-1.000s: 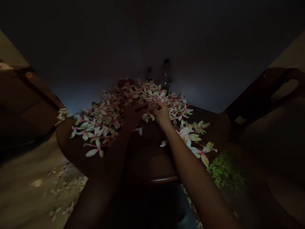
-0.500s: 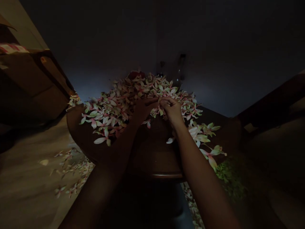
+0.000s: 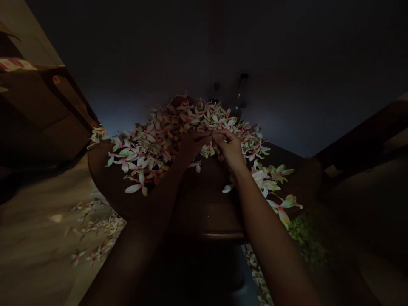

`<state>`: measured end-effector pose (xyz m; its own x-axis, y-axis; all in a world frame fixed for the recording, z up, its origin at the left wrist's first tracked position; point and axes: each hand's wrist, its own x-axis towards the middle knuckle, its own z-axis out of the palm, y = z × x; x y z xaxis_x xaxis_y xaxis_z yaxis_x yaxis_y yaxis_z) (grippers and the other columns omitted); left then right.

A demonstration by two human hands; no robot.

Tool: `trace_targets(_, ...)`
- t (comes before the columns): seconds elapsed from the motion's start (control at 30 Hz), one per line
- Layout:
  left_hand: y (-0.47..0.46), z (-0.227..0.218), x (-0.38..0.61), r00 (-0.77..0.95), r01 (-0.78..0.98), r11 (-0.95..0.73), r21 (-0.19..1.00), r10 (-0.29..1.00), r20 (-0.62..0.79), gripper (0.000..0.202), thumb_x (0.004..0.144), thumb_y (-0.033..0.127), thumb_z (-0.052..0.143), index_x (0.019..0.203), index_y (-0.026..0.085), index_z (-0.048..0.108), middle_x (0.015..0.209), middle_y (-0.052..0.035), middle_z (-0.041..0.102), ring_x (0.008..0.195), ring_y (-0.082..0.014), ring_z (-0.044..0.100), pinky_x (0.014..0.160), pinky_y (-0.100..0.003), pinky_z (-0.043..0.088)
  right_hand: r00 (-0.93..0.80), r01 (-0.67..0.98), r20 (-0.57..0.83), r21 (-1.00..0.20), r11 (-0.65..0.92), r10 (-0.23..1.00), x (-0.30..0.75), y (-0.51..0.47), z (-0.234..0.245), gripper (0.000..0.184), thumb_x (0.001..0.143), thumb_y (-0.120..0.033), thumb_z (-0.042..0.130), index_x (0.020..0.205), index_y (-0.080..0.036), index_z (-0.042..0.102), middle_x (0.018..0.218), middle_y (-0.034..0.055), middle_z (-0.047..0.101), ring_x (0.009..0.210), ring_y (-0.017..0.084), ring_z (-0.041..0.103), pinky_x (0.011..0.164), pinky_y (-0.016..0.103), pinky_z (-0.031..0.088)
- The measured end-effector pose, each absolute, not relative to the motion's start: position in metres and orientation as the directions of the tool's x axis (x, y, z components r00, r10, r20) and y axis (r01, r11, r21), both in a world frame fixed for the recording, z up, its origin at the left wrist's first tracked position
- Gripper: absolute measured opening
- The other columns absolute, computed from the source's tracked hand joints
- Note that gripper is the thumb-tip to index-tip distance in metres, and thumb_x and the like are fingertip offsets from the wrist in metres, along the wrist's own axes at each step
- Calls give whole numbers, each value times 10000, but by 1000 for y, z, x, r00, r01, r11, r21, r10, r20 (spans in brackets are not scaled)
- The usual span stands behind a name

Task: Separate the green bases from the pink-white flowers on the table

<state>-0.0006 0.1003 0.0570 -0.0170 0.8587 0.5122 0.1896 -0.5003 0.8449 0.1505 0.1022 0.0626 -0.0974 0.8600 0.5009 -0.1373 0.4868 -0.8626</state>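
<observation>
A wide heap of white and pink flowers [image 3: 159, 131] with greenish tips lies on a dark wooden table [image 3: 204, 212]. My left hand [image 3: 193, 144] is in shadow at the front of the heap, its fingers pointing right and pressed together at the tips. Fingertip to fingertip with it, my right hand [image 3: 228, 146] is curled in a pinch. Whatever is between the fingers is too small and dark to make out. A single flower [image 3: 196, 165] lies just below my left hand, and larger blooms [image 3: 266, 180] lie right of my right wrist.
Behind the heap stand a dark bottle [image 3: 239, 95] and a red object [image 3: 181, 100], close to the wall. More flowers [image 3: 105, 227] are scattered on the floor at left. Green leaves [image 3: 306, 236] show below the table's right side. Brown boxes or furniture [image 3: 38, 102] stand at far left.
Both hands stay together at the front of the heap. My right hand's fingers have shifted very slightly left. The flowers on the table look unchanged.
</observation>
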Motion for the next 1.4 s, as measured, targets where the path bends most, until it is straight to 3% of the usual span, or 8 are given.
trace_targets(0.27, 100, 59, -5, -20, 286, -508, 813, 845, 535, 252, 822, 409, 660, 870, 199, 790, 872, -30, 763, 865, -207, 699, 782, -283, 521, -97, -128, 512, -857, 499, 854, 151, 101, 64, 274, 760, -476, 762, 876, -231, 719, 607, -33, 586, 456, 101, 443, 452, 271, 336)
trace_targets(0.37, 101, 59, -6, 0, 346, -549, 761, 811, 585, 373, 887, 469, 568, 724, 179, 737, 681, -18, 681, 669, -162, 626, 646, -262, 473, -83, -74, 510, -860, 505, 856, 153, 103, 63, 266, 790, -483, 724, 874, -231, 731, 610, -24, 602, 479, 111, 467, 466, 273, 360)
trace_targets(0.47, 102, 58, -6, -44, 458, -546, 702, 774, 632, 354, 890, 434, 563, 695, 179, 714, 566, 6, 589, 567, -130, 542, 592, -250, 428, -76, -1, 519, -854, 520, 852, 154, 106, 60, 227, 805, -435, 690, 865, -221, 733, 612, -21, 619, 508, 120, 502, 491, 269, 386)
trace_targets(0.57, 102, 58, -5, -72, 505, -534, 679, 757, 649, 293, 875, 379, 581, 752, 168, 744, 595, 7, 624, 617, -133, 584, 639, -238, 449, -87, 56, 542, -835, 547, 836, 154, 108, 59, 213, 799, -391, 674, 880, -201, 724, 642, -19, 638, 535, 120, 527, 519, 266, 409)
trace_targets(0.67, 102, 58, -4, -40, 394, -550, 737, 790, 611, 249, 855, 364, 626, 887, 178, 787, 793, -16, 745, 775, -155, 678, 741, -232, 500, -74, 78, 550, -828, 555, 832, 154, 107, 59, 240, 814, -401, 659, 914, -191, 719, 641, -18, 631, 545, 122, 534, 526, 262, 414)
trace_targets(0.77, 105, 56, -4, -12, 271, -563, 780, 809, 588, 237, 812, 347, 689, 968, 204, 797, 969, -26, 779, 926, -178, 712, 851, -253, 526, -50, 93, 561, -821, 563, 827, 154, 107, 60, 227, 815, -385, 658, 918, -193, 721, 648, -19, 630, 560, 121, 540, 542, 258, 417)
trace_targets(0.97, 110, 50, -5, -94, 309, -529, 790, 810, 579, 199, 788, 353, 722, 897, 213, 812, 892, -14, 784, 866, -181, 726, 802, -252, 547, -78, 65, 572, -814, 577, 817, 153, 107, 60, 207, 803, -368, 652, 897, -193, 711, 711, -9, 667, 593, 122, 564, 547, 253, 427)
trace_targets(1.4, 109, 55, -8, -71, 334, -514, 790, 822, 566, 177, 817, 323, 685, 899, 226, 808, 951, -13, 787, 937, -186, 722, 879, -282, 538, -78, 66, 576, -811, 581, 813, 152, 104, 62, 215, 826, -409, 673, 904, -213, 717, 659, -24, 629, 551, 113, 530, 523, 252, 427)
